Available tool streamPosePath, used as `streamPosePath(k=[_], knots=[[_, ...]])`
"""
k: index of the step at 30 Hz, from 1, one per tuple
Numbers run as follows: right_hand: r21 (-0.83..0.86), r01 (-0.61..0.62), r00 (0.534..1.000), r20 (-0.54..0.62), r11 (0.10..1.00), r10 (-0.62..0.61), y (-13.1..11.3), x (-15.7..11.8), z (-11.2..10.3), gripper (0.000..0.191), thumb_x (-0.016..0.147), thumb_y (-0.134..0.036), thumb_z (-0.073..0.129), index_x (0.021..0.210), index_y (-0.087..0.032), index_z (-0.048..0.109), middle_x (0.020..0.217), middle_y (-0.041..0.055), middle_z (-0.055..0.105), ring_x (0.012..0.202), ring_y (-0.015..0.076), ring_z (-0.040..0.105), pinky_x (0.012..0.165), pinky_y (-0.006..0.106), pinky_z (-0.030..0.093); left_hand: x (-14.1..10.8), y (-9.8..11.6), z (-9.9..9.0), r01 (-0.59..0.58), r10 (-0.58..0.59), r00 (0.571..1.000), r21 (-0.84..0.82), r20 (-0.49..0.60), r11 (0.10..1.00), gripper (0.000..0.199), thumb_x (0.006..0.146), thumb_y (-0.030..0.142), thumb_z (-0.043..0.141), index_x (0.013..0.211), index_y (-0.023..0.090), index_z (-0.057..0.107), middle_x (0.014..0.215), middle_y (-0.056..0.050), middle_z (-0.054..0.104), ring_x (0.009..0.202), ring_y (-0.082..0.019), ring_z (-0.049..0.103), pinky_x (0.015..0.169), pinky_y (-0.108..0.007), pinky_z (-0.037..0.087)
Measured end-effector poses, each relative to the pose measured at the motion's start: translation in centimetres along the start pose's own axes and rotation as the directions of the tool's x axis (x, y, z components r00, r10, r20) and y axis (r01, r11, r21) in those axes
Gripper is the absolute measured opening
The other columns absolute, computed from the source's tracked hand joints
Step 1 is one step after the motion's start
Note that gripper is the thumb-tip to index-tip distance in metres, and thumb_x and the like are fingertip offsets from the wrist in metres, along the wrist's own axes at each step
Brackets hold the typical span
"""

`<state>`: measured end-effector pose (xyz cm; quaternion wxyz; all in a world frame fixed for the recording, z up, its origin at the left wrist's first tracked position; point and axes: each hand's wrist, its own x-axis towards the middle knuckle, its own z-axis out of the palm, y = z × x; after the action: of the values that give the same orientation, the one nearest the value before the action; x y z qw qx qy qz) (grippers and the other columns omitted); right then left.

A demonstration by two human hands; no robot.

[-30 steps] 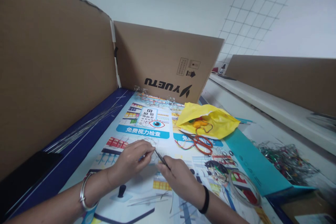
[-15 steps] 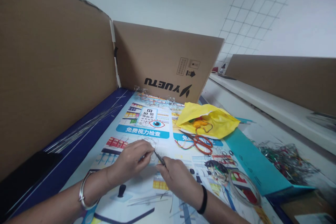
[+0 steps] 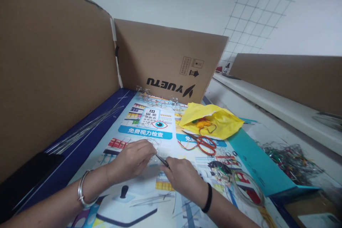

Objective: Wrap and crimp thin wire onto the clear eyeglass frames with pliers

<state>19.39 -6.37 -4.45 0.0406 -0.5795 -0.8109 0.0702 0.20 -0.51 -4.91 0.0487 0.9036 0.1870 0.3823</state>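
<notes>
Head view: thin tool (image 3: 162,160), right hand (image 3: 184,178) grasping it; left hand (image 3: 136,157) pinched at far tip, contents unclear.
Likely light, stiff, slick; hold by near end.

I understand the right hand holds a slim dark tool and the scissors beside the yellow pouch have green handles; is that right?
Not quite: in the head view, the scissors beside the yellow pouch have orange-red handles. The right hand does hold a slim dark tool.
</notes>
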Motion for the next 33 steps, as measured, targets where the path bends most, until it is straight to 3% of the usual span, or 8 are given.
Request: streamPosePath(k=[10,15,17,20,25,29,33], knots=[[-0.141,0.055,0.994,-0.086,0.989,-0.068,0.6,0.0,0.5,0.029,0.091,-0.037,0.036,0.085,-0.017,0.056,0.076,0.0065,0.067,0.068,0.0206,0.063,0.056,0.027,0.036,-0.1,-0.2,-0.2,-0.092,0.090,0.996,0.097,0.024,0.991,0.021,0.079,0.004,0.042,0.085,0.016,0.058,0.072,-0.004,0.061,0.070,-0.014,0.057,0.063,-0.026,0.048],[-0.134,0.057,0.995,-0.073,0.989,-0.068,0.7,0.1,0.3,0.029,0.090,-0.038,0.037,0.085,-0.017,0.056,0.076,0.0066,0.067,0.067,0.0201,0.062,0.054,0.026,0.033,-0.1,-0.6,-0.3,-0.081,0.076,0.994,0.058,0.072,0.995,0.020,0.081,0.005,0.043,0.089,0.016,0.058,0.076,-0.005,0.063,0.072,-0.015,0.057,0.065,-0.027,0.048],[-0.078,0.041,0.998,-0.052,0.996,-0.045,0.7,0.2,0.2,0.030,0.090,-0.038,0.037,0.084,-0.017,0.057,0.075,0.0062,0.067,0.065,0.0194,0.062,0.052,0.025,0.030,0.1,-0.7,-0.4,-0.015,0.015,0.998,0.000,0.063,1.000,0.019,0.083,0.007,0.043,0.090,0.016,0.058,0.079,-0.006,0.064,0.075,-0.015,0.058,0.067,-0.027,0.047],[0.051,0.007,1.000,-0.022,0.999,-0.006,0.9,0.3,0.2,0.034,0.090,-0.041,0.035,0.077,-0.018,0.056,0.069,0.0047,0.065,0.061,0.0169,0.059,0.049,0.023,0.026,0.6,-0.7,-0.7,0.172,-0.167,0.985,-0.124,0.048,0.977,0.015,0.085,0.015,0.046,0.090,0.016,0.060,0.083,-0.005,0.065,0.078,-0.014,0.059,0.070,-0.024,0.046],[0.289,-0.014,1.000,0.015,0.957,0.010,1.9,0.6,0.5,0.038,0.089,-0.045,0.034,0.070,-0.018,0.053,0.060,0.0002,0.058,0.055,0.0113,0.049,0.047,0.021,0.023,1.5,-0.5,-1.2,0.494,-0.449,0.868,-0.280,0.211,0.824,0.018,0.083,0.024,0.048,0.076,0.017,0.063,0.072,-0.001,0.063,0.066,-0.012,0.057,0.062,-0.020,0.044],[0.376,-0.022,0.999,0.033,0.927,0.011,2.4,0.7,0.6,0.036,0.088,-0.044,0.037,0.069,-0.018,0.052,0.060,-0.0018,0.054,0.056,0.0098,0.046,0.048,0.020,0.023,1.1,-0.9,-0.6,0.613,-0.516,0.789,-0.373,0.333,0.697,0.017,0.079,0.024,0.051,0.072,0.016,0.065,0.063,0.001,0.061,0.059,-0.011,0.055,0.057,-0.019,0.043],[0.344,-0.034,0.999,0.043,0.938,0.021,2.3,0.7,0.3,0.037,0.087,-0.046,0.037,0.070,-0.018,0.053,0.061,-0.0014,0.055,0.056,0.0103,0.046,0.048,0.020,0.022,0.7,-1.3,0.1,0.647,-0.550,0.762,-0.382,0.342,0.660,0.015,0.074,0.019,0.052,0.071,0.017,0.067,0.063,0.001,0.064,0.059,-0.011,0.056,0.057,-0.019,0.043]])
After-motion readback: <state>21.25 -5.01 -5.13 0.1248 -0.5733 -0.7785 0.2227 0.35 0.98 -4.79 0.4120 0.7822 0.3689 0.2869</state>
